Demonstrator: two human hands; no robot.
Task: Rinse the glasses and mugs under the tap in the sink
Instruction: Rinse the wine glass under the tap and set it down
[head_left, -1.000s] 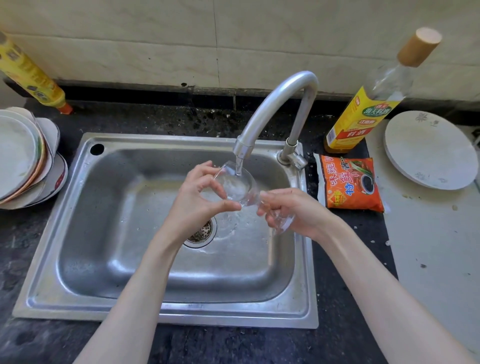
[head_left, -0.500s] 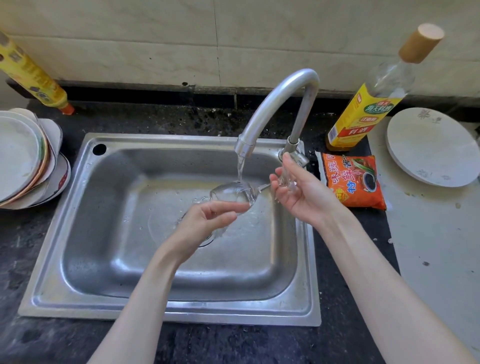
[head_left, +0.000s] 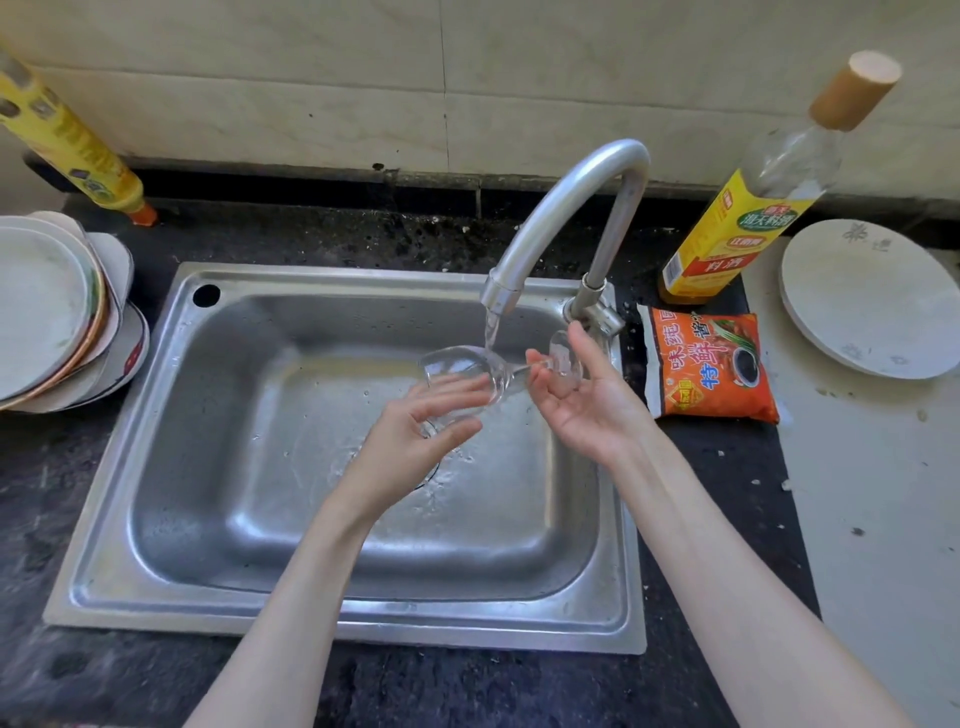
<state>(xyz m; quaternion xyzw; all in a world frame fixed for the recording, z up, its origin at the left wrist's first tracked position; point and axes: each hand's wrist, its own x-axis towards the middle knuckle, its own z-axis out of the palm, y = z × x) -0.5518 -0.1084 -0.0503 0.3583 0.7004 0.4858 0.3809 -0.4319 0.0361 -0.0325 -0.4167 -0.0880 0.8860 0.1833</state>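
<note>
A clear wine glass lies on its side over the steel sink, its bowl pointing left. Water runs from the curved tap onto the bowl. My left hand sits under the bowl, palm up, its straight fingers touching the glass from below. My right hand is at the stem end, just in front of the tap base. It holds the stem between its fingers, with the round foot against them. The drain is mostly hidden behind my left hand.
A stack of plates sits on the dark counter left of the sink, with a yellow bottle behind it. On the right stand a cooking-wine bottle, an orange sauce packet and a round white plate.
The glass has turned from tilted to lying flat under the stream. My right hand rose toward the tap base with the stem. My left hand let go of the bowl and now supports it from below.
</note>
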